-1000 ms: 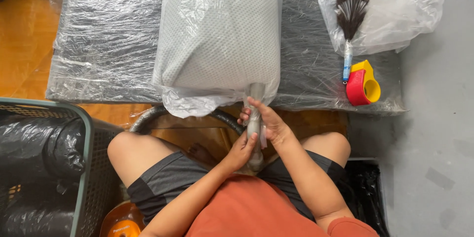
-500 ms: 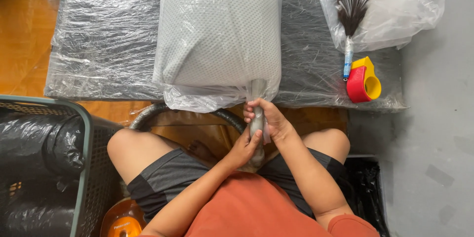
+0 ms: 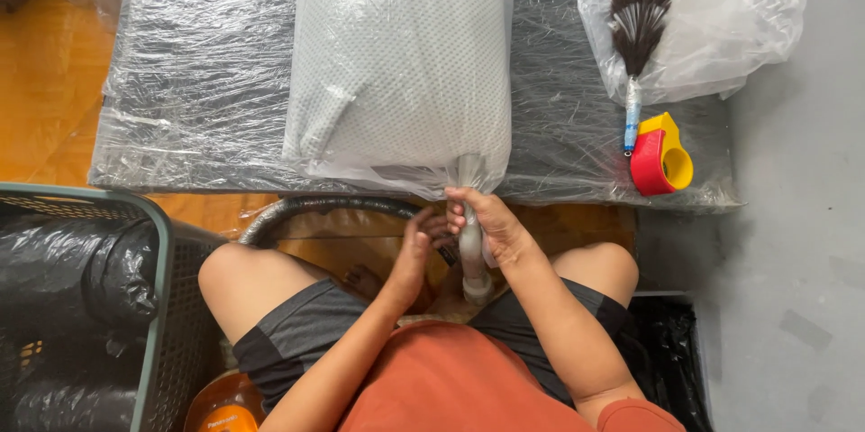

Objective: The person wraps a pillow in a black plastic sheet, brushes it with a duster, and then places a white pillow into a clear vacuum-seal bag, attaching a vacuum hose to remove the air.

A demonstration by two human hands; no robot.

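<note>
Gripping the twisted bag neck (image 3: 469,216) in a closed right hand (image 3: 491,225), the seated person has the left hand (image 3: 416,247) curled around a grey hose (image 3: 315,207) just beside it. The bagged pillow (image 3: 401,63) lies on a wrapped board (image 3: 189,90). A good seal, I'd say, needs the neck pinched tight around the hose

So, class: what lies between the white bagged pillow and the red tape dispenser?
Head view: only bare plastic-wrapped dark mat between pillow and dispenser.
</note>
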